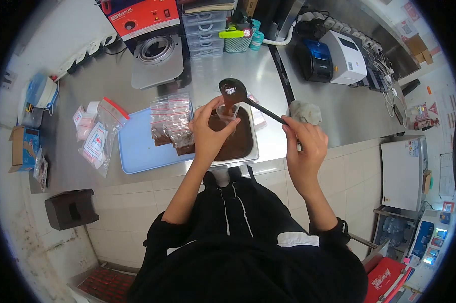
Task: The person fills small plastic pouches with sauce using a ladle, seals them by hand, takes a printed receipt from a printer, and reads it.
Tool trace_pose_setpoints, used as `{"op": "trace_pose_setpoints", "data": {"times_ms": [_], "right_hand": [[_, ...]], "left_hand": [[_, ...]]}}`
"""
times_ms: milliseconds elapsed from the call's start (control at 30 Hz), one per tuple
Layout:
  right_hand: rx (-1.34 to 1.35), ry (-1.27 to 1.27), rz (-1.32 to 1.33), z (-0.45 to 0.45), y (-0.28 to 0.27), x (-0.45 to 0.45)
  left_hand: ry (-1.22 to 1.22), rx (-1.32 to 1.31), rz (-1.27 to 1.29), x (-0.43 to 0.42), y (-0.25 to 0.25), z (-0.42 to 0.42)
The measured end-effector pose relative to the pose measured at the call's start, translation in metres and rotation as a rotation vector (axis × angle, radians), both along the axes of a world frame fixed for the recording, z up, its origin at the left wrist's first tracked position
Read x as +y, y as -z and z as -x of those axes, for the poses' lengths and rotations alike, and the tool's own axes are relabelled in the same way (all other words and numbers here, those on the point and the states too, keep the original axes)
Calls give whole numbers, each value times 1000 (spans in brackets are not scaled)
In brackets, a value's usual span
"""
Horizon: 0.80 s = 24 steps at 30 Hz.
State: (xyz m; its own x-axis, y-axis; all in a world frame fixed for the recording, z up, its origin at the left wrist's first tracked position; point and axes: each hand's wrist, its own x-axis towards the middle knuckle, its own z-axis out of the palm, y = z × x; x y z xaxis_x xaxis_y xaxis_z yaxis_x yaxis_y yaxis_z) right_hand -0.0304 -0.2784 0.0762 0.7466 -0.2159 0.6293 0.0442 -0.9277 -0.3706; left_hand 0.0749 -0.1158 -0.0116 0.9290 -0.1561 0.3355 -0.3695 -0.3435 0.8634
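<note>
Head view, looking down: over a steel counter [265, 63], the person's right grip [307, 146] is closed around the handle of a black ladle [260, 108]. The left grip [207, 134] pinches a small clear cup [229, 113] between thumb and fingers. Brown sauce [228, 101] runs off the ladle's bowl toward the cup, both above the near-left part of a metal pan [255, 150] of brown liquid.

The likeliest trouble is a spill: a little too much tilt of the ladle, or a small drift between the two hands, could send sauce past the cup's rim onto the left fingers or back into the pan. Overfilling is a second risk, since the bowl looks large beside the cup. A slick wall or a hard squeeze could make the thin cup slip or buckle. Drips might also reach the filled bags [180, 121] on the blue tray [133, 154] to the left.

The ladle's bowl points away from the person and leftward; its long axis slants from there back toward the right hand. The cup's mouth appears to face roughly upward.
</note>
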Motion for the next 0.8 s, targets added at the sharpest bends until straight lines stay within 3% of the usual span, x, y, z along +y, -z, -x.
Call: {"op": "trace_pose_setpoints", "data": {"times_ms": [233, 367, 467, 533, 567, 633, 767, 800], "right_hand": [[-176, -18, 85, -4, 7, -4], [-58, -13, 109, -2, 21, -4], [-42, -38, -6, -2, 24, -4], [35, -69, -391, -3, 23, -3], [34, -71, -392, -5, 25, -4], [70, -123, -850, -7, 34, -8], [228, -38, -931, -6, 62, -22], [380, 15, -720, -4, 72, -22]], "left_hand": [[34, 1, 163, -5, -8, -2], [13, 55, 262, -7, -12, 1], [40, 95, 273, -7, -8, 1], [53, 115, 279, -7, -5, 0], [47, 82, 260, -7, -4, 0], [37, 50, 240, -6, -4, 2], [-20, 120, 300, 0, -7, 6], [-42, 145, 292, 3, -9, 7]]}}
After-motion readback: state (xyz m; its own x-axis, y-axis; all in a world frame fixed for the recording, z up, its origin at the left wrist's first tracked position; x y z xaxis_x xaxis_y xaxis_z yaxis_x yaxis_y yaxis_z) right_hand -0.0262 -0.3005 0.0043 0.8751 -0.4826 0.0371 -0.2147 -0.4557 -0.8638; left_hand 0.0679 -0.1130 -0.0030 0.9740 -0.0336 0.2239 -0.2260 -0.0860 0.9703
